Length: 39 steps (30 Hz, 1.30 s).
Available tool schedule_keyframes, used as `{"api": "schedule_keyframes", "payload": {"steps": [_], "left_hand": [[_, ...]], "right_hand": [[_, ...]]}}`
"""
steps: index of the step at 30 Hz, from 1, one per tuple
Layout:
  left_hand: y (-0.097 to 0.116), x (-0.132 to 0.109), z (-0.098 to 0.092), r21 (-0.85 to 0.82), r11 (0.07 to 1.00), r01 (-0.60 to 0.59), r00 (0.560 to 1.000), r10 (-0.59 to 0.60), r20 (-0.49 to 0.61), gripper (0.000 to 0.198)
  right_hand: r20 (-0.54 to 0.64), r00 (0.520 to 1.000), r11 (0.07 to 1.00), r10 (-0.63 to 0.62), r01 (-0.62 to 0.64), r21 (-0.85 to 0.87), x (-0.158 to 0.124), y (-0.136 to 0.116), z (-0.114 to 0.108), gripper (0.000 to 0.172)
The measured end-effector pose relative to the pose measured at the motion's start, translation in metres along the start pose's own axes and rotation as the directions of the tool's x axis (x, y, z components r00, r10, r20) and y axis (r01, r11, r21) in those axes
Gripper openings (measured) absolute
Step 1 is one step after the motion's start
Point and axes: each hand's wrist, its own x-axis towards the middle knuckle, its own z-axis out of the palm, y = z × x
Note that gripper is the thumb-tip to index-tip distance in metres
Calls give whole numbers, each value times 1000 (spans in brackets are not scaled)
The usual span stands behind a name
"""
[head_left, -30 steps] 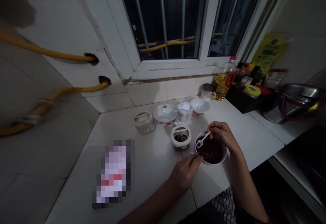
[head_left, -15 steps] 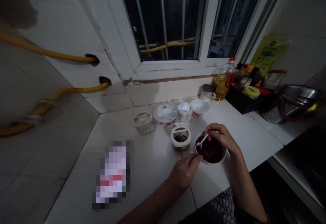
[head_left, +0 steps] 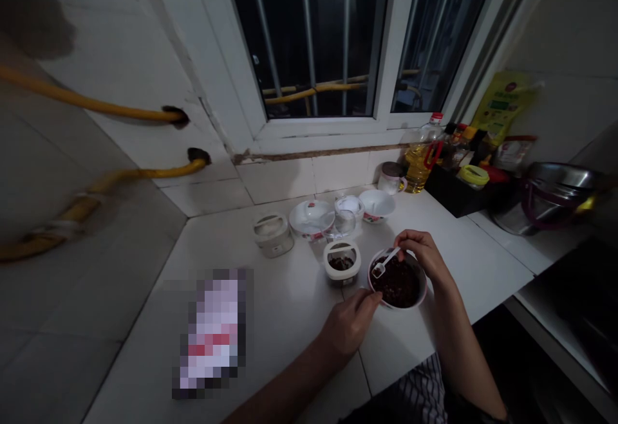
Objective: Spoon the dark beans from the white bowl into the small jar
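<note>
Right hand [head_left: 421, 255]: closed, white plastic spoon [head_left: 387, 260] pinched, tip held over dark mash [head_left: 398, 285]. Pink-rimmed bowl [head_left: 403, 307] placed on white tiled worktop [head_left: 290, 295]; left hand [head_left: 348, 324] curled, kept beside its rim.

The scene is dim, with the far window [head_left: 309, 38] black and the near right corner deep in shadow; a dark blur [head_left: 33, 6] smudges the upper left, wide-angle distortion bends the edges, and a pixelated patch [head_left: 212, 334] covers one object.
</note>
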Motion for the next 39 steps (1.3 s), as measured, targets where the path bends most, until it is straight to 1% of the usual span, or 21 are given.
{"api": "schedule_keyframes", "payload": {"steps": [5, 9, 12, 14, 17, 20, 22, 26, 29, 33, 36, 38, 39], "left_hand": [[0, 0, -1, 13, 1000, -1, 1000, 1, 5, 31], [0, -1, 1, 17, 1000, 12, 1000, -12, 10, 33], [0, -1, 1, 14, 1000, 9, 1000, -9, 4, 32], [0, 0, 0, 17, 1000, 4, 1000, -4, 1, 31], [1, 1, -2, 13, 1000, 3, 1000, -3, 10, 30], [1, 1, -3, -1, 1000, -1, 1000, 1, -3, 29], [1, 1, -3, -13, 1000, -8, 1000, 8, -16, 29], [1, 0, -1, -36, 999, -3, 1000, 3, -7, 28], [1, 1, -1, -38, 999, -8, 1000, 8, -13, 27], [1, 0, -1, -32, 999, -12, 1000, 12, -12, 27], [0, -1, 0, -36, 999, -4, 1000, 4, 0, 28], [0, 0, -1, -32, 999, -5, 1000, 5, 5, 28], [0, 1, -1, -24, 1000, -8, 1000, 8, -1, 27]], "right_hand": [[7, 1000, 999, -14, 15, -39, 0, 2, 1, 10], [98, 992, 991, -77, 87, -106, -4, 3, 2, 13], [140, 987, 991, -79, 93, -96, -4, 4, 3, 14], [117, 992, 996, -53, 61, -61, -3, 5, 2, 14], [53, 999, 1000, -12, 13, -11, 0, 4, 1, 12], [14, 1000, 1000, 8, -8, 30, 2, 3, 0, 10], [3, 1000, 999, 7, -7, 54, 2, 3, 0, 10], [-23, 1000, 998, -8, 10, 62, 2, 4, -1, 10], [-73, 997, 997, -29, 34, 73, 3, 5, -1, 10], [-147, 988, 989, -42, 62, 131, 4, 0, 1, 9], [-133, 986, 982, -104, 123, 145, 1, -10, 9, 9], [-108, 975, 975, -197, 206, 87, -3, -19, 17, 11], [-93, 960, 963, -264, 267, 23, -6, -23, 22, 13]]}}
